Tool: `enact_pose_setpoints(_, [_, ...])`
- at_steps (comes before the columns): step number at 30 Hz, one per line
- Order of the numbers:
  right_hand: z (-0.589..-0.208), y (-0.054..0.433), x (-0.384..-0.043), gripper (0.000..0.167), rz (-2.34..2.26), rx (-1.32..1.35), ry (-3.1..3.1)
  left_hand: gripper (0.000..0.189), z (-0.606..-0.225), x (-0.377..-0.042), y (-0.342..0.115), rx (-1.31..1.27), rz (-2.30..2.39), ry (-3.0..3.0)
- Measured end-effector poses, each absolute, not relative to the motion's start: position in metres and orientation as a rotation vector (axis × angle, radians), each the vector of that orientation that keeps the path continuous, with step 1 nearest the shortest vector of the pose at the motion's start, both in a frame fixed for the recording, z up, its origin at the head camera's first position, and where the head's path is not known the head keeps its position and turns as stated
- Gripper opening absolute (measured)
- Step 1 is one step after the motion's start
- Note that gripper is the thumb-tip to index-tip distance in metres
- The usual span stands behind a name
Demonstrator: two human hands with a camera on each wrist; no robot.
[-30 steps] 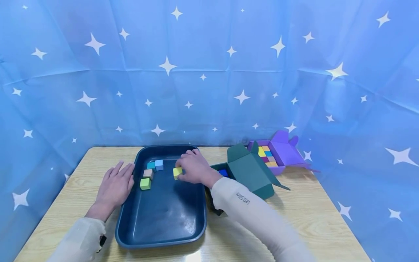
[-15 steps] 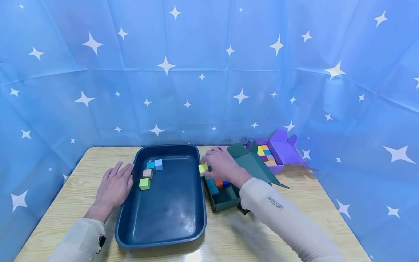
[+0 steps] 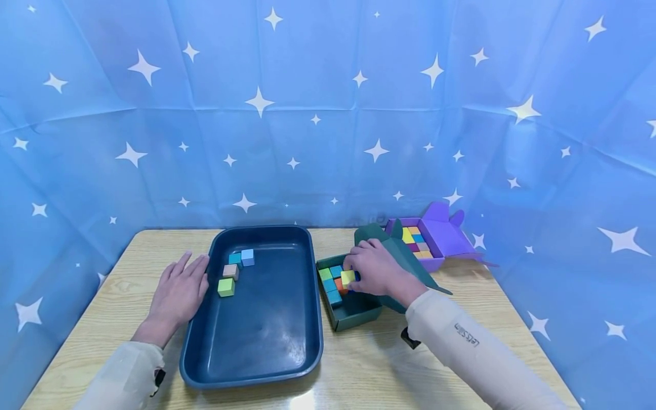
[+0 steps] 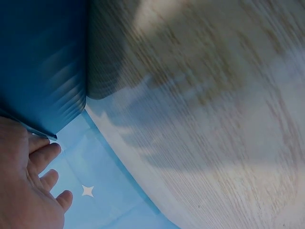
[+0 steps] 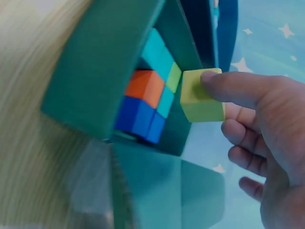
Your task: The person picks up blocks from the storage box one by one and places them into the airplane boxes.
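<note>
My right hand [image 3: 376, 267] pinches a yellow cube [image 5: 202, 95] between thumb and fingers, above the open green box [image 3: 353, 322]. Inside that box, in the right wrist view, sit an orange cube [image 5: 145, 87], blue cubes [image 5: 136, 117], a green cube [image 5: 173, 77] and several teal ones [image 5: 157, 53]. My left hand [image 3: 176, 290] rests with extended fingers at the left rim of the dark blue tray [image 3: 256, 341]. In the tray lie a lime-green cube [image 3: 226, 287], a beige cube [image 3: 231, 271], a teal cube [image 3: 235, 259] and a light blue cube [image 3: 247, 257].
Behind the green box, at the back right, stands an open purple box [image 3: 434, 265] with several coloured cubes. The green box's lid [image 3: 410, 259] leans out to the right. A wooden table [image 3: 441, 364] carries everything, and a blue star-patterned curtain [image 3: 328, 68] surrounds it.
My right hand has carried the yellow cube rightward from over the tray, across its right rim, to above the green box. The left hand has stayed at the tray's left rim.
</note>
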State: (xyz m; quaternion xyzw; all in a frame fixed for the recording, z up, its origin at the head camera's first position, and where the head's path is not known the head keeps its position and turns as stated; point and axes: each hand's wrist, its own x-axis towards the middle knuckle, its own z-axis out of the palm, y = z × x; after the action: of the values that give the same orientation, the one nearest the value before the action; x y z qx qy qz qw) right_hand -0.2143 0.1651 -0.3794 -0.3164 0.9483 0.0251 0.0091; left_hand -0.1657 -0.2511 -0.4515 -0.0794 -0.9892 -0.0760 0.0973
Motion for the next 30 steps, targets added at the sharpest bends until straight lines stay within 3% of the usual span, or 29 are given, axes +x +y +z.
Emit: enact_pose_setpoints(30, [-0.430, 0.169, -0.208, 0.026, 0.096, -1.039, 2.920, 0.052, -0.454, -0.167, -0.251, -0.231, -0.237, -2.921])
